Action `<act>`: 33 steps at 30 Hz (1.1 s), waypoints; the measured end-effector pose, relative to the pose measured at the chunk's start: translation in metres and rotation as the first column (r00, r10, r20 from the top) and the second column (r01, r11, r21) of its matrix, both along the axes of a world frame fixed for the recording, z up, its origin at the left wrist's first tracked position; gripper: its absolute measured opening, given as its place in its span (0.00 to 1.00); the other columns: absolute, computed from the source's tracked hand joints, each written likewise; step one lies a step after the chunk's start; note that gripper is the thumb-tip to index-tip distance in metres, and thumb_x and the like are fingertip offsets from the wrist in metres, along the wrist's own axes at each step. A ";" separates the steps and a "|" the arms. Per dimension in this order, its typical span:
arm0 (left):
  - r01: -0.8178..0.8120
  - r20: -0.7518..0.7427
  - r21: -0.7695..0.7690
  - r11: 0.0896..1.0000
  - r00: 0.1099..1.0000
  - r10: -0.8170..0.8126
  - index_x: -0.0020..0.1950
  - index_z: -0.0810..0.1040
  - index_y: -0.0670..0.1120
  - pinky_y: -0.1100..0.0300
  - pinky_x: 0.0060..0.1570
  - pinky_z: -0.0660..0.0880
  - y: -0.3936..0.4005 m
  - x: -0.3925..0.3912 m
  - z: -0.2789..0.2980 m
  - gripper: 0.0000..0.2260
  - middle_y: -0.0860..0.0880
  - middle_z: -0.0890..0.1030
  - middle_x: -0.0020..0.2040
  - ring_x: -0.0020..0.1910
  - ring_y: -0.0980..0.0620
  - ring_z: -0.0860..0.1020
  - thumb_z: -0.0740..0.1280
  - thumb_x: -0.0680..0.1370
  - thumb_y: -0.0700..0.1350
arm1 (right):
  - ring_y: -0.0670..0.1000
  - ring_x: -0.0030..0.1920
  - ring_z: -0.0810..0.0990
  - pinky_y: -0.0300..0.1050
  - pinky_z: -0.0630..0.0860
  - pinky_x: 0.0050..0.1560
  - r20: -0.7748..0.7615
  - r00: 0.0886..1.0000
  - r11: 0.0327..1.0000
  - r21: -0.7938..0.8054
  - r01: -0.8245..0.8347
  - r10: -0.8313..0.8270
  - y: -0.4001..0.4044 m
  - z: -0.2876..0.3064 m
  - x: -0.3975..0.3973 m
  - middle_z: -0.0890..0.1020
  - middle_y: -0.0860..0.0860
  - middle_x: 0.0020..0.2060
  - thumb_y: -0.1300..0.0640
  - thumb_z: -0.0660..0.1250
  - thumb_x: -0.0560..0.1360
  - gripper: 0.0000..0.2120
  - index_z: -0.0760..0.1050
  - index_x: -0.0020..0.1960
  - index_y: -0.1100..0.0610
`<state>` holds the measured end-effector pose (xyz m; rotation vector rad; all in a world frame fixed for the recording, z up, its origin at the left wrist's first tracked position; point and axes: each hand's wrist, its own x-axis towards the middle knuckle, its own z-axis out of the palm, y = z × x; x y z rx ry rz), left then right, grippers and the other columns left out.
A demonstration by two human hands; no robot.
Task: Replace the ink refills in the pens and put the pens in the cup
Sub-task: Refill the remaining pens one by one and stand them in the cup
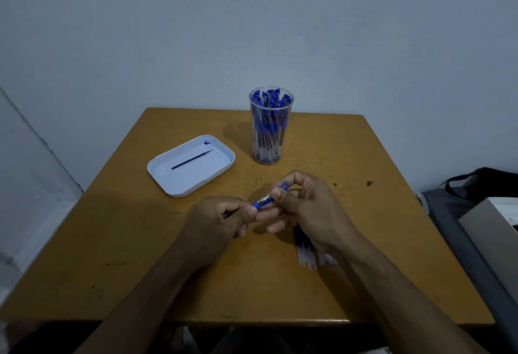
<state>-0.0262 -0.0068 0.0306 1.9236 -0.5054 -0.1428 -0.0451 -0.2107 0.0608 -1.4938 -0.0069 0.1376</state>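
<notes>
- Both hands pinch one pen (265, 201) above the counter (140, 241): left hand (221, 220) on the tip end, right hand (302, 208) on the barrel.
- Light, stiff, slick plastic; the blue grip section likely gives the surest hold.
- Cup (270, 126) at 12 o'clock, tray (221, 170) with a refill (190, 161) at 10.

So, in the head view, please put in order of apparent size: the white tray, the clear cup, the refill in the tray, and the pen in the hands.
1. White tray
2. Clear cup
3. Refill
4. Pen, though the fingers of the left hand and the right hand cover most of it, so its rank against the refill is unsure.
</notes>
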 end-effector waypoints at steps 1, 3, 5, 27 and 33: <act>-0.031 -0.009 -0.010 0.999 0.999 0.031 0.44 0.86 0.51 0.59 0.33 0.71 -0.001 -0.001 0.000 0.12 0.49 0.81 0.33 0.31 0.57 0.76 0.67 0.79 0.56 | 0.63 0.44 0.86 0.50 0.83 0.34 0.005 0.999 0.999 0.007 0.038 -0.038 0.001 0.000 0.000 0.86 0.63 0.43 0.61 0.66 0.81 0.07 0.73 0.55 0.65; -0.129 -0.023 -0.052 0.990 0.992 0.128 0.43 0.85 0.53 0.64 0.33 0.71 -0.005 -0.002 -0.002 0.10 0.49 0.82 0.33 0.30 0.59 0.75 0.67 0.79 0.54 | 0.54 0.39 0.85 0.46 0.79 0.31 0.093 0.981 0.980 -0.082 0.180 -0.172 0.002 -0.001 0.002 0.86 0.56 0.41 0.59 0.68 0.81 0.04 0.78 0.54 0.60; -0.261 -0.011 -0.095 0.961 0.965 0.262 0.47 0.84 0.53 0.66 0.34 0.72 -0.006 -0.003 -0.005 0.07 0.50 0.83 0.35 0.30 0.60 0.76 0.67 0.81 0.51 | 0.45 0.36 0.79 0.41 0.74 0.34 0.242 0.930 0.890 -0.301 0.342 -0.275 -0.001 -0.004 0.005 0.83 0.45 0.36 0.56 0.69 0.80 0.03 0.82 0.51 0.52; -0.283 0.140 0.005 0.959 0.950 0.280 0.64 0.83 0.48 0.68 0.36 0.75 -0.006 -0.005 -0.011 0.15 0.57 0.84 0.42 0.36 0.62 0.79 0.73 0.77 0.43 | 0.47 0.46 0.78 0.38 0.71 0.44 0.336 0.938 0.307 -0.905 0.296 0.088 0.020 -0.012 0.003 0.79 0.48 0.50 0.55 0.61 0.82 0.11 0.82 0.57 0.53; -0.208 0.344 0.071 0.976 0.923 0.172 0.63 0.83 0.50 0.70 0.37 0.70 -0.006 -0.006 -0.013 0.17 0.57 0.81 0.39 0.38 0.55 0.78 0.76 0.75 0.42 | 0.44 0.26 0.71 0.39 0.66 0.27 0.007 0.976 0.894 -0.398 0.204 -0.219 0.004 0.002 0.004 0.83 0.51 0.33 0.48 0.67 0.80 0.15 0.84 0.42 0.56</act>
